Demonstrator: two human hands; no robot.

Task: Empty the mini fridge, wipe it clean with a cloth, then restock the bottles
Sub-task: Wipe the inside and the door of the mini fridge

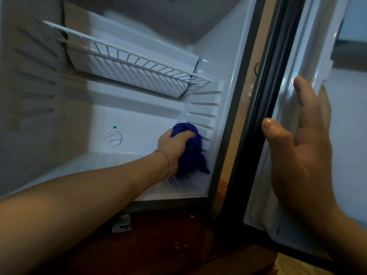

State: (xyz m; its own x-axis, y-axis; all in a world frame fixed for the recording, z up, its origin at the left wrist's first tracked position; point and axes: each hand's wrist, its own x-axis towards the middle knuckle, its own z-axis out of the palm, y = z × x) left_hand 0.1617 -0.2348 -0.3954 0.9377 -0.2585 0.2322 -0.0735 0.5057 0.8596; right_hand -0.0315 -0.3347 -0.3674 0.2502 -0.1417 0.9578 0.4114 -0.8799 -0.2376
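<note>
While your left hand [175,143] grips the blue cloth [191,149] at the mini fridge's [224,108] back-right floor corner vs. ribbed right wall, right hand [303,143] hovers fingers apart by the door [309,56], w/ unwiped floor lying toward the front edge.

Dim, bluish light is falling into the fridge [139,108], leaving its left wall in grey shadow. Straight edges are bowing toward the frame's borders, and the near right hand [301,151] is looking soft and slightly blurred.
</note>
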